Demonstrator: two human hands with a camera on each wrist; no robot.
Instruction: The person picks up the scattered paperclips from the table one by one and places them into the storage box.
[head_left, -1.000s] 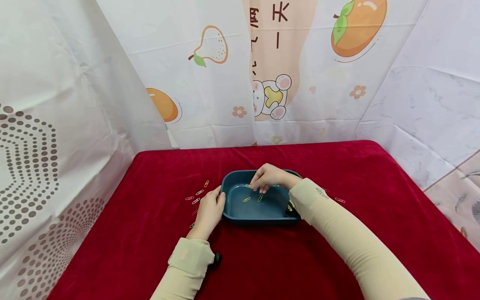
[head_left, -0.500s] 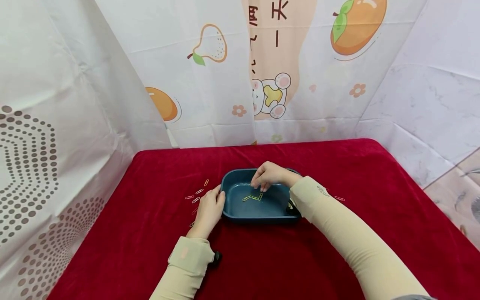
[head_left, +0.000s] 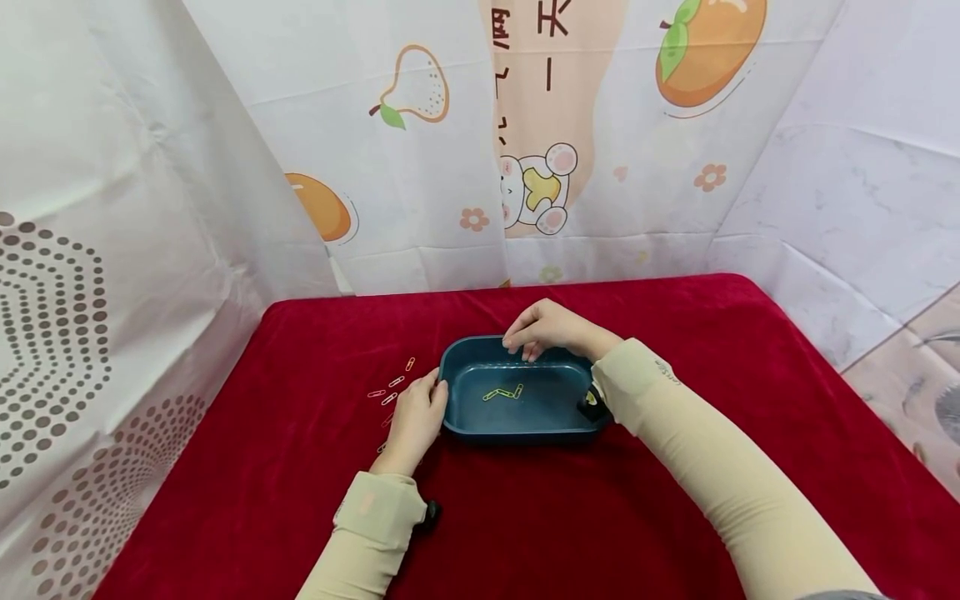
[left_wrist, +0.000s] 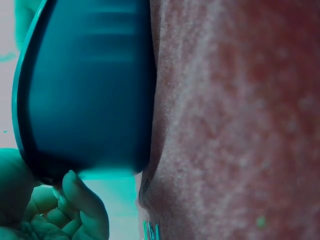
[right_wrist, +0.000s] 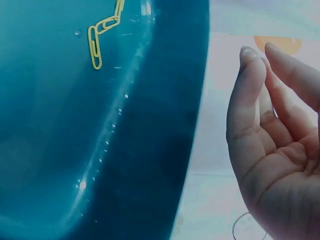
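Observation:
A dark blue rectangular tray (head_left: 540, 410) lies on red cloth. My left hand (head_left: 416, 421) grips its left end, the thumb along the rim. In the left wrist view, the fingers of my left hand (left_wrist: 82, 212) curl at the edge of the tray (left_wrist: 90, 100). Three yellow paper clips (head_left: 506, 395) lie close together on the tray floor. My right hand (head_left: 551, 327) hovers over the tray's back rim. In the right wrist view, the loosely bent fingers of my right hand (right_wrist: 272, 135) have nothing between them, and yellow clips (right_wrist: 95, 47) lie inside the tray.
Several loose paper clips (head_left: 396, 382), some white, yellow or reddish, lie scattered on the red cloth (head_left: 525, 517) left of the tray. A black wrist camera (head_left: 592, 405) on my right sleeve overlaps the tray's right end. Printed curtains (head_left: 420, 208) stand behind the table.
A third yellow paper clip, at my right fingertips a second ago, has dropped onto the tray floor beside the other two. My right hand has since moved back toward the far rim.

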